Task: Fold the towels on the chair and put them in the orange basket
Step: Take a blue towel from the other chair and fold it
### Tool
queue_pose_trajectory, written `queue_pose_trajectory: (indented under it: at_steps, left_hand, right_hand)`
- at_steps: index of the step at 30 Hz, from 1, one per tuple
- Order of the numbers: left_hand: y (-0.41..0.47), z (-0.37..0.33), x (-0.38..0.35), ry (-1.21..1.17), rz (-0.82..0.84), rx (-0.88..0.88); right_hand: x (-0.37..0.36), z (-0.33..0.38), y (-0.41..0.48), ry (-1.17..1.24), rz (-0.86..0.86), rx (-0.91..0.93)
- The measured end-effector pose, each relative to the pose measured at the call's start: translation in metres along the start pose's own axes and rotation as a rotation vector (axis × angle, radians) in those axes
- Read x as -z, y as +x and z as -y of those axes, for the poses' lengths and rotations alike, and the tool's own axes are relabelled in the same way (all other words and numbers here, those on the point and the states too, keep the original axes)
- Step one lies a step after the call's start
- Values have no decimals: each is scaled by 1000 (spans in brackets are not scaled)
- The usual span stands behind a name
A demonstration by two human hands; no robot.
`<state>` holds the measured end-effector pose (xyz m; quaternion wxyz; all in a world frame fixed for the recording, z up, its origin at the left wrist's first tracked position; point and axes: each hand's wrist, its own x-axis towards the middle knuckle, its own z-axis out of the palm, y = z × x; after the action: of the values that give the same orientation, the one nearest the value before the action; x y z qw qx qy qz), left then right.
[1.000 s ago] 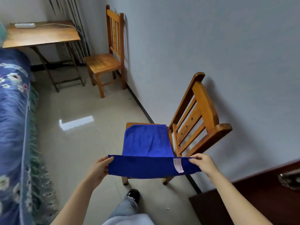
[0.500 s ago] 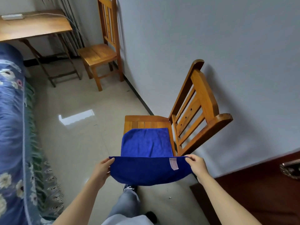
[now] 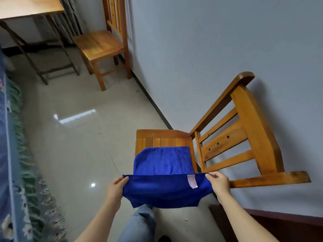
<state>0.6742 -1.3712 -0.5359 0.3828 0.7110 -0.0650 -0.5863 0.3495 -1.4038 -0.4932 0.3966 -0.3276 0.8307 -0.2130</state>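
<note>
A blue towel (image 3: pixel 162 161) lies over the near half of the seat of a wooden chair (image 3: pixel 160 138) by the wall. Its near part hangs down toward me off a taut fold line, with a small white label at the right. My left hand (image 3: pixel 116 189) pinches the left end of that fold line. My right hand (image 3: pixel 218 182) pinches the right end, just in front of the chair's back. The orange basket is not in view.
A second wooden chair (image 3: pixel 101 44) and a folding wooden table (image 3: pixel 29 7) stand at the far end of the shiny tiled floor. A bed with a blue flowered cover (image 3: pixel 10 172) runs along the left. Dark wooden furniture (image 3: pixel 279 227) sits at lower right. My leg is below the towel.
Both hands have drawn the towel toward me, so more bare seat shows at the far side. A longer part of the towel now hangs down in front.
</note>
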Motion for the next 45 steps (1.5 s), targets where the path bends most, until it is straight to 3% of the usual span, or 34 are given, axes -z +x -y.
queue_pose_trajectory:
  at_steps: [6, 16, 20, 22, 25, 30, 34, 40, 45]
  left_hand:
    - [58, -24, -17, 72, 17, 61]
    - [138, -21, -44, 108, -73, 51]
    - [164, -4, -58, 123, -89, 29]
    - [169, 5, -62, 144, -71, 10]
    - [173, 25, -67, 157, -67, 22]
    - [167, 49, -74, 116, -87, 67]
    - [168, 52, -67, 29, -145, 149]
    - [183, 47, -58, 21, -150, 218]
    - [189, 43, -56, 37, -150, 196]
  right_hand:
    - [-33, 21, 37, -22, -94, -103]
    - [-92, 16, 121, -62, -24, -93]
    - [-118, 1, 166, -159, -12, -91]
    - [-131, -7, 183, -317, -22, -70]
    - [-168, 2, 192, -677, 61, 162]
    - [-265, 53, 178, -759, 447, 680]
    - [-333, 77, 167, -892, 626, 781]
    - [-350, 66, 166, -1259, 583, 630]
    - [-347, 78, 168, -1208, 712, 368]
